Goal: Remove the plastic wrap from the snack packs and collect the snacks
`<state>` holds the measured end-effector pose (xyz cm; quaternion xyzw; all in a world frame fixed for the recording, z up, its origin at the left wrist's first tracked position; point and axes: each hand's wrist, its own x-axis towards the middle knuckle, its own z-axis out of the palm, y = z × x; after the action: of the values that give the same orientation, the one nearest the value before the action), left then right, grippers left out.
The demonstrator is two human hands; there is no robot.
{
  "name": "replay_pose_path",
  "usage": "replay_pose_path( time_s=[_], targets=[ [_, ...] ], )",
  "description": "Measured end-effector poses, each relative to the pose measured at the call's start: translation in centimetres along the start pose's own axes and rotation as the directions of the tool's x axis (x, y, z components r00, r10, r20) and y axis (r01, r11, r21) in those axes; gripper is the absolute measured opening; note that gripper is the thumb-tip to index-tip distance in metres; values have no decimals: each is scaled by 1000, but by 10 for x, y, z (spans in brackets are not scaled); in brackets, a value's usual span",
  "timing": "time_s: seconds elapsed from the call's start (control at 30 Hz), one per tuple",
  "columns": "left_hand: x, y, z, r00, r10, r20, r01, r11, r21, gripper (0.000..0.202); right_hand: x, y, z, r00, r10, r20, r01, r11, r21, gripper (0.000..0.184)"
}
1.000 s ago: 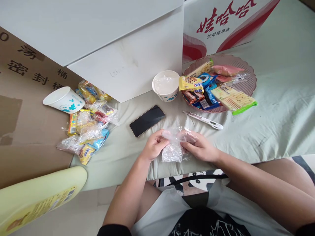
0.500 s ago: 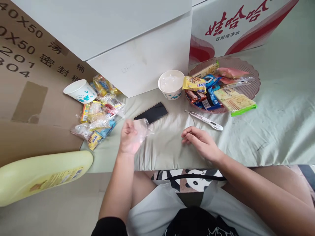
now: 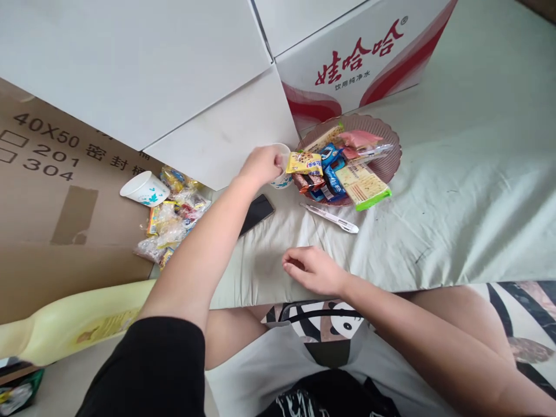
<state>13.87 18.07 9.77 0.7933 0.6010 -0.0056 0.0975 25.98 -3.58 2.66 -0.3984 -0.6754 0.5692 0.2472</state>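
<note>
My left hand (image 3: 263,165) reaches over the paper cup (image 3: 282,180) by the white box, its fingers pinched at the cup's mouth. A bit of clear plastic wrapper shows faintly at the fingertips, and the hand covers much of the cup. My right hand (image 3: 313,269) rests on the cloth, loosely curled with a gap between thumb and fingers, holding nothing. Beyond it lies a white pen-shaped cutter or thermometer (image 3: 330,218); its kind is unclear. A dark phone (image 3: 258,214) lies under my left forearm, partly hidden.
A pink scalloped plate (image 3: 393,147) at the back holds several wrapped snacks (image 3: 332,174). Left of my arm, a tipped paper cup (image 3: 145,189) lies on crumpled wrappers (image 3: 167,226). Boxes (image 3: 365,69) stand behind. A yellow bottle (image 3: 95,318) lies at the front left edge.
My left hand has moved forward and right, from above the cloth near the phone to the upright cup, with the wrapper. The view has shifted; my right hand stays on the cloth.
</note>
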Motion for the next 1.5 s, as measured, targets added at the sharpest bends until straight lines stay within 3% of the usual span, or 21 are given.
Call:
replay_pose_path(
  time_s=[0.07,0.13,0.17,0.23,0.3,0.33,0.43,0.53,0.7,0.8,0.9,0.97,1.03,1.07,1.1,1.13,1.2,1.23,1.27,1.33,1.5],
  targets=[
    [14,12,0,956,-31,291,30,1000,7,18,-2,1,-2,1000,-17,8,18,999,-38,13],
    [18,12,-4,929,-33,369,46,999,-27,19,-5,2,-6,997,-78,-18,76,993,-87,15],
    [14,8,-7,955,-21,295,41,997,-63,19,-5,3,-10,991,-118,-64,109,985,-135,16],
    [-4,-7,-11,999,9,-38,-16,983,-183,17,-7,5,-18,956,-189,-222,118,947,-298,19],
    [-38,-27,-8,910,-22,-414,-130,933,-336,17,-8,9,-24,893,-224,-389,5,872,-490,21],
    [-58,-38,-2,855,-61,-515,-172,904,-392,17,-9,11,-25,864,-228,-449,-79,820,-567,21],
    [-123,-68,29,746,-215,-631,-171,853,-493,15,-10,19,-20,839,-199,-506,-274,648,-710,20],
    [-171,-87,67,714,-363,-599,-102,792,-602,21,-11,29,-8,872,-178,-457,-296,552,-779,21],
    [-201,-105,103,739,-458,-494,-113,639,-761,27,-12,52,1,854,-293,-429,-135,671,-729,33],
    [-207,-104,111,813,-487,-321,-110,412,-905,34,-11,52,8,769,-273,-578,-132,817,-561,24],
    [-206,-89,113,972,-173,-157,-135,135,-982,41,5,27,29,631,-297,-717,-81,894,-441,7],
    [-202,-83,109,988,30,-154,-154,3,-988,45,31,-1,51,627,-337,-702,63,920,-386,8],
    [-200,-92,101,968,-78,-237,-239,-15,-971,44,66,-31,72,662,-337,-669,188,939,-288,17],
    [-200,-103,95,926,-243,-288,-286,46,-957,43,85,-45,82,653,-351,-671,233,936,-263,24],
    [-201,-119,89,833,-437,-340,-303,153,-941,43,104,-56,90,671,-341,-658,271,939,-211,29],
    [-204,-138,84,702,-598,-386,-261,289,-921,43,120,-65,98,705,-313,-636,291,946,-143,31],
    [-212,-177,76,473,-754,-456,-57,491,-869,47,145,-75,112,776,-245,-581,280,959,-31,32],
    [-218,-193,74,411,-775,-481,58,549,-834,49,152,-75,119,803,-211,-557,262,965,12,32],
    [-223,-207,73,378,-778,-501,155,587,-795,48,156,-73,126,822,-180,-540,243,969,46,31],
    [-230,-221,76,367,-757,-541,269,643,-717,39,154,-64,138,843,-115,-526,201,973,110,30],
    [-235,-219,84,345,-687,-639,246,724,-645,33,113,-39,144,818,51,-573,71,980,189,34]
  ],
)
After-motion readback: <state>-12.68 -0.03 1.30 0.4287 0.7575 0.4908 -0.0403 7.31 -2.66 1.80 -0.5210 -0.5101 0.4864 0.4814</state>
